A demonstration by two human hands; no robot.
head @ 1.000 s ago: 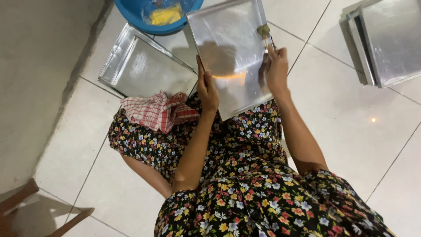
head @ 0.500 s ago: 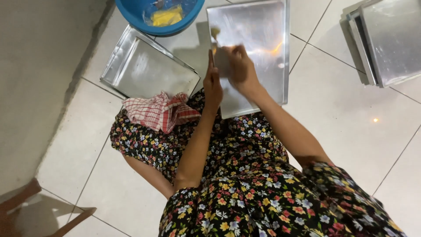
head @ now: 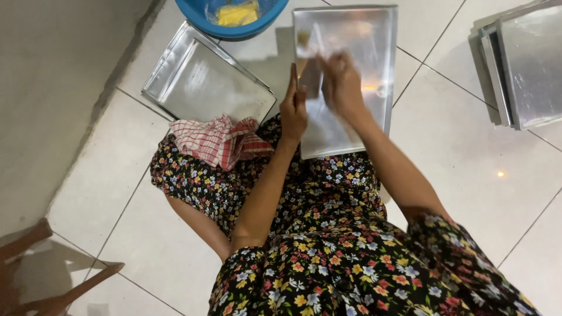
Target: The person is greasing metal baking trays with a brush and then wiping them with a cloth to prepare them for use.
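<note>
While the metal baking tray (head: 374, 35) rests tilted across the person's lap, its far end out over the tiled floor (head: 445, 158), the left hand (head: 293, 108) grips its left edge with fingers clamped on the rim. The right hand (head: 342, 85) lies over the tray's middle, blurred, fingers closed around a small brush (head: 304, 41) whose pale tip points toward the tray's upper left corner. Just beside the left arm, a red-checked cloth (head: 219, 140) is bunched on the floral dress (head: 328, 257). Beyond it a second tray (head: 205, 82) lies flat on the floor, near a blue bowl (head: 234, 26) holding something yellow. Well apart, on the right, more trays (head: 527, 64) sit stacked.
</note>
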